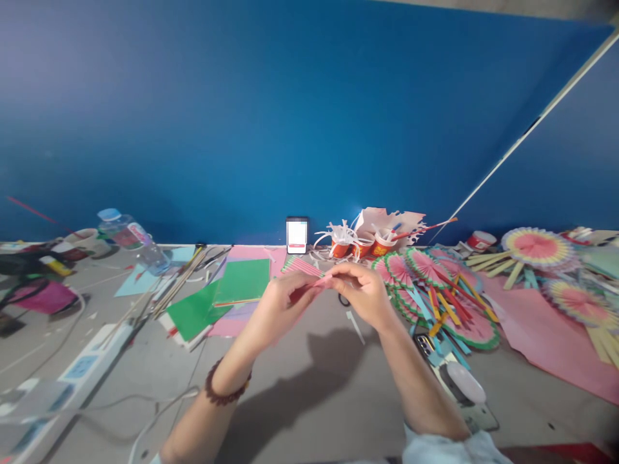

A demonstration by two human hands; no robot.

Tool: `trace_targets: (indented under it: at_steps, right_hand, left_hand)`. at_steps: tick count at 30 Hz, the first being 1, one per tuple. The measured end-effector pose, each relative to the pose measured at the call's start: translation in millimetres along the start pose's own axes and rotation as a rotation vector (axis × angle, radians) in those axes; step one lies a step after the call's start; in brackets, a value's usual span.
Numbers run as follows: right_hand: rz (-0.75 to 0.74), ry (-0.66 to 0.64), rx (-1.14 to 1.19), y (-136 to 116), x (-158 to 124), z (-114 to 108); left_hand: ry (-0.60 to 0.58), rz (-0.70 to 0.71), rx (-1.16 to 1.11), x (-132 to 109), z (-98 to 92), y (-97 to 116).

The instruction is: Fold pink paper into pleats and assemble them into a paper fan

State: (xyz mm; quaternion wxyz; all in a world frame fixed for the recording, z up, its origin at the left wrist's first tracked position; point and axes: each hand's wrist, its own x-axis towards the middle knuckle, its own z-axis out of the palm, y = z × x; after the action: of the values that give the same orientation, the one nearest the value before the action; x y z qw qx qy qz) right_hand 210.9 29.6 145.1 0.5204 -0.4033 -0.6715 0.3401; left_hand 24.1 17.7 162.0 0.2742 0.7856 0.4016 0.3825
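Note:
Above the grey table, my left hand (289, 298) and my right hand (358, 289) meet with bent fingers, both pinching one piece of pink paper (319, 283). Much of the paper is hidden behind the fingers. Just beyond them shows a pink-striped pleated strip with a green edge (298, 264); I cannot tell whether it belongs to the held piece. Black scissor handles (343, 299) show behind my right hand. To its right lie pleated pink paper fans with green rims (420, 267). Green paper sheets (242, 281) lie left of my left hand.
A phone (296, 236) stands against the blue wall beside red cups (384, 243) with strips and pens. At left are a plastic bottle (130, 235), wooden sticks (181, 282) and a power strip (82, 367). Pink paper (536, 325) and another phone (457, 374) lie right.

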Motion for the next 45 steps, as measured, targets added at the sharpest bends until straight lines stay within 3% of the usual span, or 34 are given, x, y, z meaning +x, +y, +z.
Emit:
trace_targets:
  at_steps: [9,18,28,32,38,45]
  right_hand:
    - [0.024,0.055,0.029,-0.8,-1.0,0.2]
    - [-0.019,0.044,-0.029,-2.9,-1.6,0.3]
    - [-0.037,-0.180,-0.001,-3.0,2.4,-0.8]
    - [-0.062,-0.162,0.031,0.3,4.1,-1.1]
    - [0.024,-0.120,0.031,-1.8,4.4,0.6]
    - [0.030,-0.119,0.026,-0.1,3.8,2.6]
  left_hand:
    - [0.040,-0.016,0.010,1.6,1.2,-2.5]
    - [0.001,-0.049,0.033,2.1,-1.1,-3.1]
    - [0.031,0.053,0.095,0.8,0.8,-5.5]
    - [-0.014,0.040,0.129,1.2,-4.3,-7.8]
    - [-0.077,-0.039,0.138,0.5,-12.1,-10.8]
    - [-0.042,-0.041,0.169,0.5,-12.6,-10.0]
